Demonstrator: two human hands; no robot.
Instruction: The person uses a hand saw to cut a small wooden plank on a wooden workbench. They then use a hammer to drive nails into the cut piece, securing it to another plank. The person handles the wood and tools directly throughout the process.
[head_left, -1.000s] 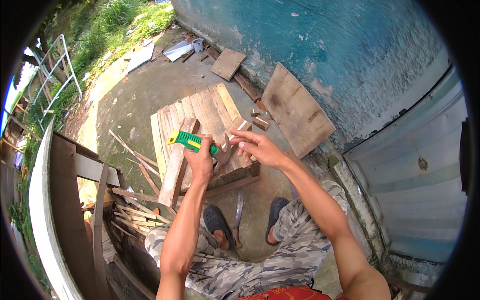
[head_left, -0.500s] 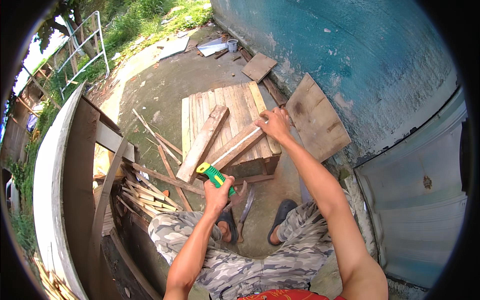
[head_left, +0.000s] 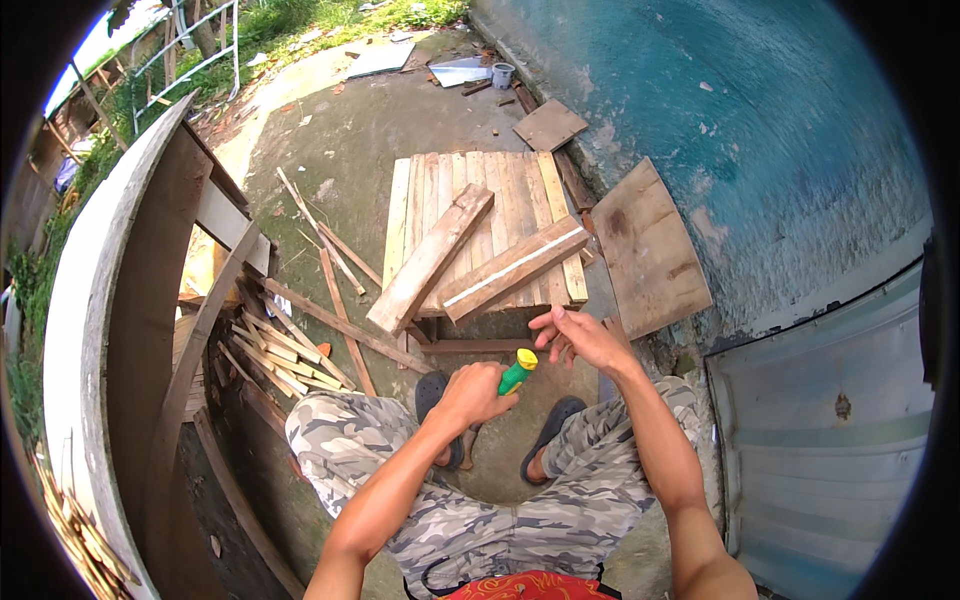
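My left hand (head_left: pixel 474 396) is closed round a hand tool with a green grip (head_left: pixel 514 379) and a yellow end; its other end is hidden, so I cannot tell its exact kind. Just right of that yellow end, my right hand (head_left: pixel 582 338) hovers with fingers apart and nothing in them. Beyond both hands stands a low table-like piece topped with wooden slats (head_left: pixel 476 172). Two thick wooden pieces lie aslant on it: a plain plank (head_left: pixel 432 258) at left and a block with a white line along its face (head_left: pixel 520 272) at right.
Thin wood sticks (head_left: pixel 280 355) and long strips lie on the concrete at left, beside a large curved panel (head_left: pixel 85 300). Wooden boards (head_left: pixel 652 250) rest by the blue wall (head_left: pixel 740 120). A metal door (head_left: pixel 830 410) is at right; my clogs (head_left: pixel 553 435) are below.
My right hand has let go of the white-lined block and come back toward me. My left hand has moved right with the green-gripped tool, away from the wood.
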